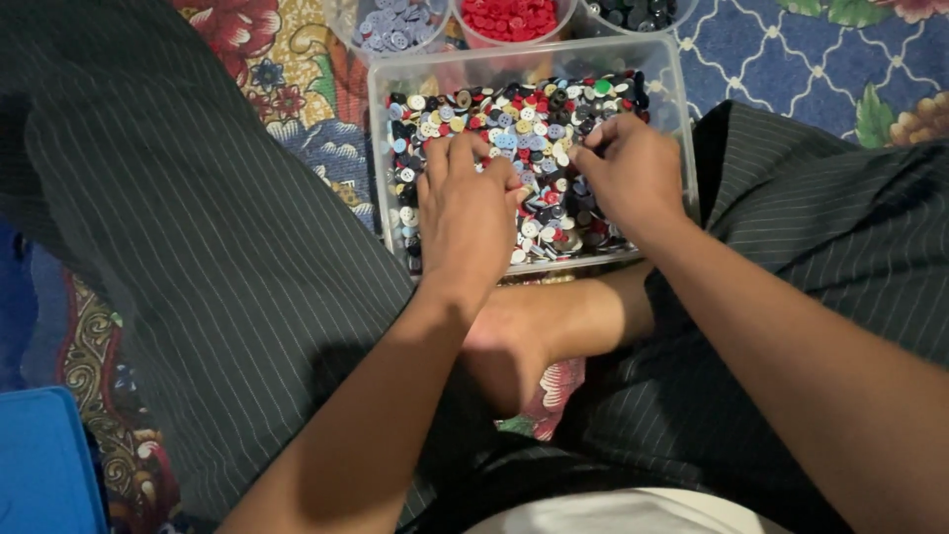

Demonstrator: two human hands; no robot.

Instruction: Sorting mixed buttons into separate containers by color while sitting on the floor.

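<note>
From the head camera, a clear plastic tub of mixed buttons sits on the patterned rug between the person's crossed legs. The left hand lies flat on the heap, fingers spread. The right hand curls, fingertips seemingly pinching one button. The buttons look light, hard and slippery, best nipped by their rims. Three tubs of sorted buttons stand just beyond.

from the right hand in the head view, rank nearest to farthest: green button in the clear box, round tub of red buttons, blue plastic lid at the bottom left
1. Green button, just above the right hand, inside the clear rectangular box.
2. Round tub of red buttons, beyond the box at the top edge.
3. Blue plastic lid, far off at the bottom left corner.
</note>
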